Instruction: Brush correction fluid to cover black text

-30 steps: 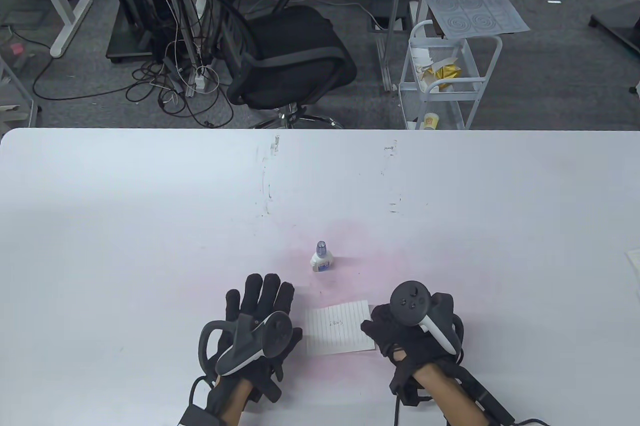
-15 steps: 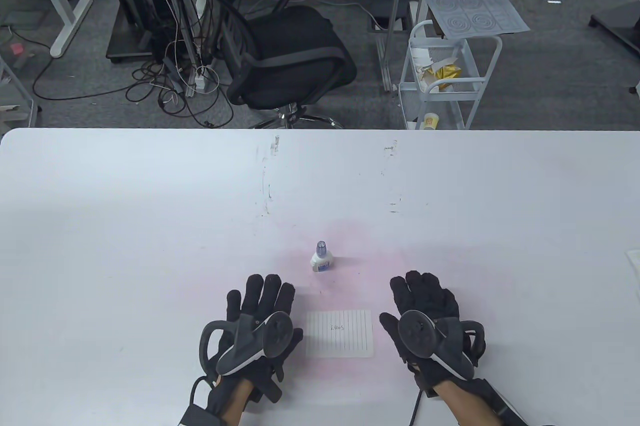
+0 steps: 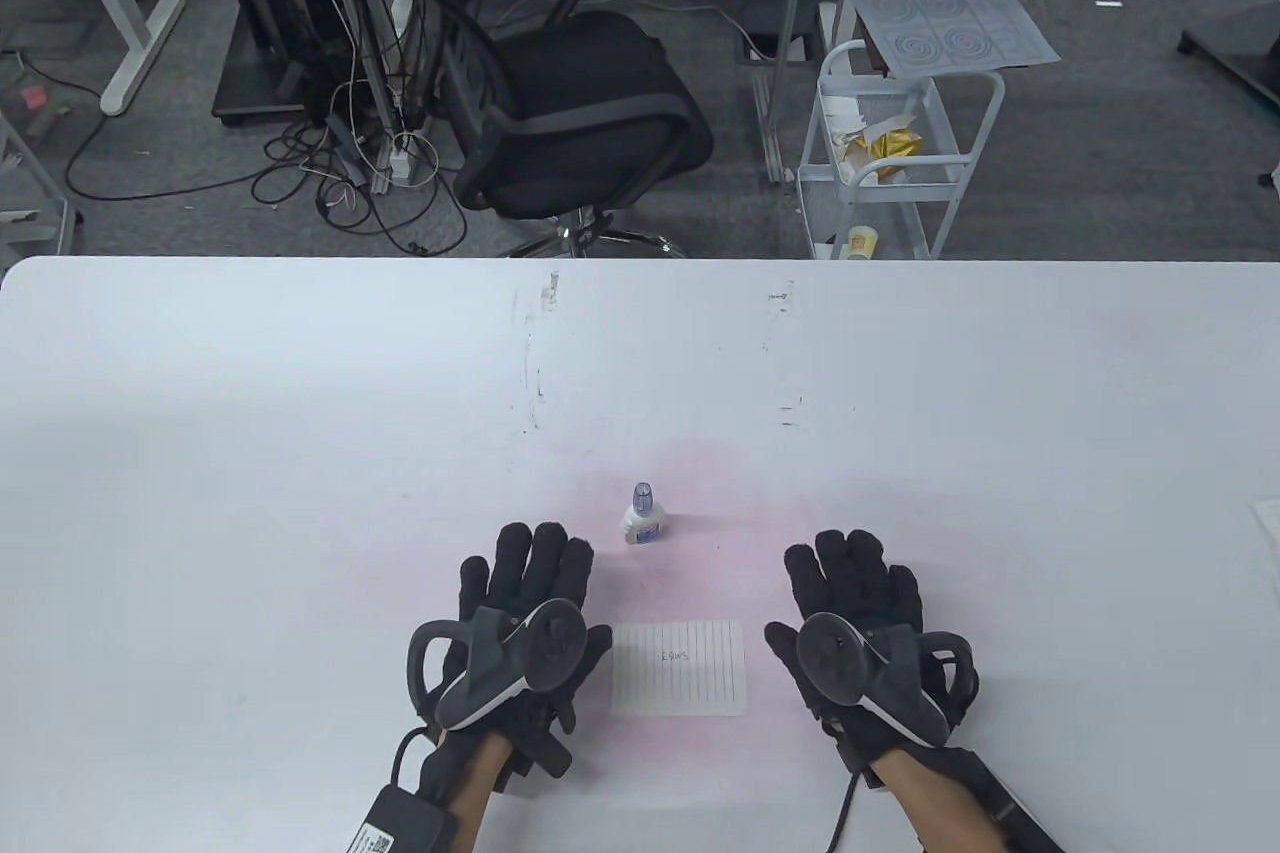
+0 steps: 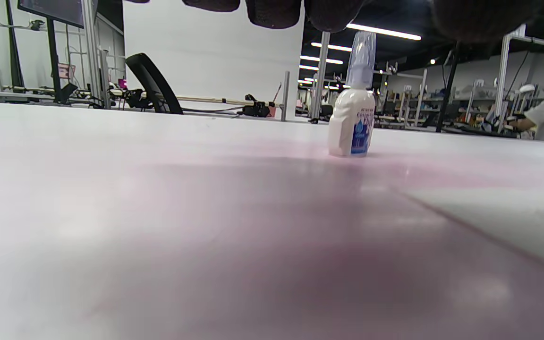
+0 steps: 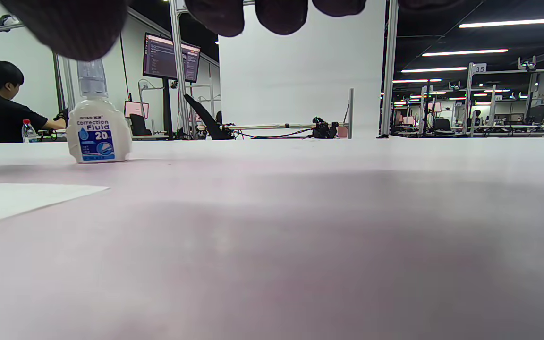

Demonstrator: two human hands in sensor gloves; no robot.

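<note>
The black text is a tiny bit of writing near the middle of my small lined paper. The paper lies flat on the surface, close to me and right between my hands, so I think it is in a good spot to work on. The writing has no white on it yet, so the job has not started.

The correction fluid bottle stands upright just past the far edge of the paper, not touching it. Its see-through cap is on, with the label facing my right side. I think it waits there so either hand can get it with a short reach.

My left hand is flat, palm down, just beside the left edge of the paper. Its fingers are spread out and it has nothing in it. Its fingertips point up toward the bottle and are near it.

My right hand is flat too, palm down, fingers spread, with nothing in it. It sits near the right edge of the paper with a little gap.

Next I think one hand should hold the bottle while the other twists off the cap, since the brush is likely under it.
</note>
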